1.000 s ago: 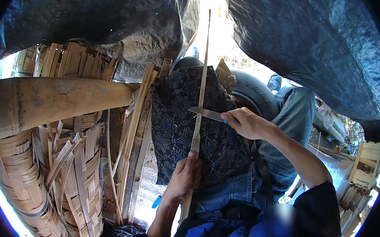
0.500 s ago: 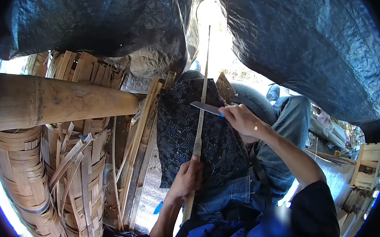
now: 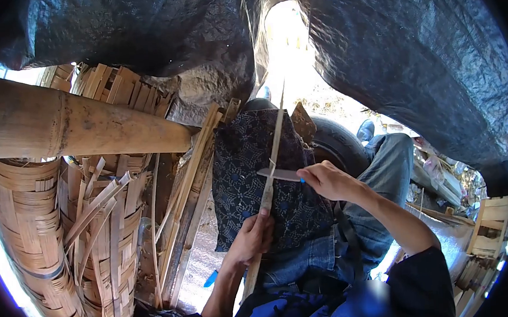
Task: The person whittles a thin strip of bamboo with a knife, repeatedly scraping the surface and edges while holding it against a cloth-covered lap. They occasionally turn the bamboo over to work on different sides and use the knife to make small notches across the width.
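A long, thin bamboo strip (image 3: 276, 134) runs lengthwise over a dark patterned cloth (image 3: 235, 177) spread on my lap. My left hand (image 3: 252, 237) is closed around the strip's lower part, thumb on top. In my right hand (image 3: 330, 181) is the handle of a knife (image 3: 283, 174), its blade pointing left and lying across the strip, a little above my left hand. A small sliver stands up from the strip beside the blade.
At the left, a thick bamboo pole (image 3: 104, 125) extends above tall woven bamboo baskets (image 3: 31, 221). Bamboo slats (image 3: 186, 192) lean beside my lap. Dark plastic sheeting (image 3: 400, 60) hangs overhead. A tire (image 3: 338, 144) lies beyond my knee, and a wooden crate (image 3: 489, 224) at the right.
My right hand and the knife have moved down along the strip, closer to my left hand. A sliver now stands at the blade. My left hand has stayed nearly still.
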`<action>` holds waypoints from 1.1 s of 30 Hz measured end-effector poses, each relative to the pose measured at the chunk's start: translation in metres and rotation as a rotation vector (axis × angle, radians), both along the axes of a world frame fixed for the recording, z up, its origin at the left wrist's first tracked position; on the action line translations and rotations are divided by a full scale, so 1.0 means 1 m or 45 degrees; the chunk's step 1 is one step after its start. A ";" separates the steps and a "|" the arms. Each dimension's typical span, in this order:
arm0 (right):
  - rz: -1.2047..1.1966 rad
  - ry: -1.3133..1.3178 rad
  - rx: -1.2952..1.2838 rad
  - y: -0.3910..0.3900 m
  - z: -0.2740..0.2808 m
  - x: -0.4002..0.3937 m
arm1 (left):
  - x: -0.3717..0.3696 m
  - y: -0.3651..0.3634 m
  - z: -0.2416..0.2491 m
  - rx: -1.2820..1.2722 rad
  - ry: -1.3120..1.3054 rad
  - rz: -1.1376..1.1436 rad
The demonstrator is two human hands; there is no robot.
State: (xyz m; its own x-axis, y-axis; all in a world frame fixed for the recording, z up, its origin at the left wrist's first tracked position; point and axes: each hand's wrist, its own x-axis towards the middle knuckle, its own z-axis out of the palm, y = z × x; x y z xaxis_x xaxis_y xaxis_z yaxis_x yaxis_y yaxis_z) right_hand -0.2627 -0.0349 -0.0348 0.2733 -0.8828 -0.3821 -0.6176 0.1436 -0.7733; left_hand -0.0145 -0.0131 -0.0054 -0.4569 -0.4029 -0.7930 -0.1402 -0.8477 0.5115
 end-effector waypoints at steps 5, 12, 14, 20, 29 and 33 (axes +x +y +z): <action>-0.084 0.041 -0.042 0.000 -0.001 0.006 | -0.002 -0.005 0.007 0.039 0.041 0.065; -0.091 -0.146 0.083 0.009 -0.018 -0.012 | -0.001 -0.003 0.004 0.081 0.102 0.130; -0.283 0.027 -0.973 0.014 -0.045 -0.002 | -0.003 -0.002 0.005 0.023 0.042 0.092; 0.085 -0.062 0.263 0.005 0.005 -0.013 | -0.003 -0.003 0.008 0.033 0.004 0.044; 0.005 -0.132 0.276 -0.003 0.004 0.009 | -0.003 -0.004 0.009 0.067 0.050 0.074; 0.052 -0.229 0.351 0.005 0.002 -0.018 | 0.000 -0.003 0.008 0.072 0.018 0.058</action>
